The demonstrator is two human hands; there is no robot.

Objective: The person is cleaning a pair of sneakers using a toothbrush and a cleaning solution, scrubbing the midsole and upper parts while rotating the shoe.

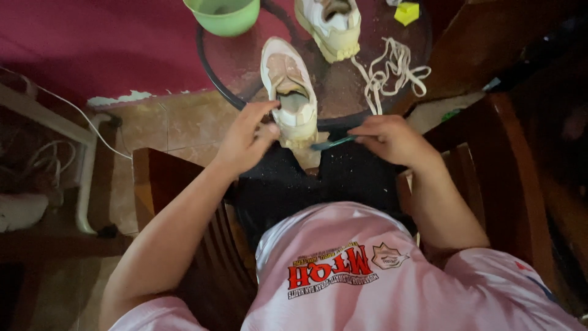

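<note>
A white and beige sneaker [288, 86] without laces lies on the near edge of a round glass table [211, 70], its heel toward me. My left hand [248, 136] grips the shoe's heel from the left side. My right hand [392, 138] holds a teal toothbrush [331, 144] by its handle, the brush pointing left toward the heel. A second matching sneaker [331, 23] stands farther back on the table. A pile of pale shoelaces [392, 70] lies on the table at the right.
A green plastic bowl [223, 13] sits at the table's far left and a small yellow object [407, 12] at the back right. I sit on a wooden chair [508, 159]. A white cable [79, 113] runs over the tiled floor at left.
</note>
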